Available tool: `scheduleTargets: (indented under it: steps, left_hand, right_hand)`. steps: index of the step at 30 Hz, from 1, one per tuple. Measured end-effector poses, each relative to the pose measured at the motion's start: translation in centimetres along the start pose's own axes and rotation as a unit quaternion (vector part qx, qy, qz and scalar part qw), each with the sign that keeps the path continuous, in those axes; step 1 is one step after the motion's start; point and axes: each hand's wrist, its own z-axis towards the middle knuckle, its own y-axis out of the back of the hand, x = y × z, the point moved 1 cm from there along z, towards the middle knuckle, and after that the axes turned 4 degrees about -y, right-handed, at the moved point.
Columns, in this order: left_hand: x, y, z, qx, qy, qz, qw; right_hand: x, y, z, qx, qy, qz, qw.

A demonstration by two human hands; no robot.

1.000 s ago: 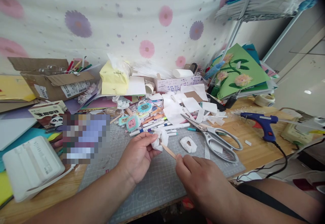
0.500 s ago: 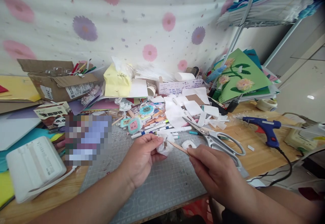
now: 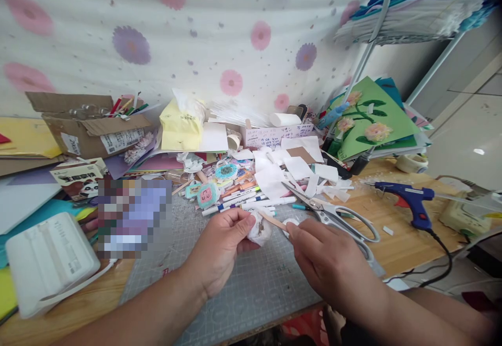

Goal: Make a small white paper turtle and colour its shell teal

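Over mat [image 3: 251,288], hands pinching wad [image 3: 261,229], stick [image 3: 272,221]

The wad [image 3: 261,229] looks like soft crumpled tissue, the stick [image 3: 272,221] matt bare wood, the scissors [image 3: 333,212] glossy metal, the mat [image 3: 251,283] matt gridded plastic.

Glue gun [image 3: 408,199] blue; cutting mat [image 3: 251,288] grey, gridded; backdrop cloth [image 3: 219,32] white with pink and purple flowers; tissue pack [image 3: 180,126] yellow.
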Motion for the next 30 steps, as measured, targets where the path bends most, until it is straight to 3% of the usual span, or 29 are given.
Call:
scheduleTargets:
  steps: [4,9,15,18,24,30]
  left_hand:
    - [0.1,0.1,0.2,-0.033,0.002,-0.01,0.999]
    - [0.0,0.2,0.4,-0.055,0.017,0.01,0.998]
    - [-0.2,0.3,0.2,-0.042,0.001,0.109,0.993]
    - [-0.2,0.2,0.1,-0.032,-0.01,0.133,0.991]
    - [-0.2,0.2,0.1,-0.02,-0.028,0.086,0.996]
    - [-0.4,0.3,0.2,-0.01,-0.039,0.067,0.997]
  right_hand:
    - [0.1,0.2,-0.2,-0.009,0.052,-0.045,0.998]
    - [-0.1,0.7,-0.6,-0.03,0.051,0.038,0.998]
    - [-0.6,0.2,-0.3,-0.03,-0.059,0.126,0.99]
    - [-0.4,-0.2,0.0,-0.011,-0.05,0.124,0.991]
    - [0.0,-0.4,-0.1,-0.013,-0.013,0.106,0.994]
    - [-0.1,-0.4,-0.3,0.023,0.007,0.081,0.996]
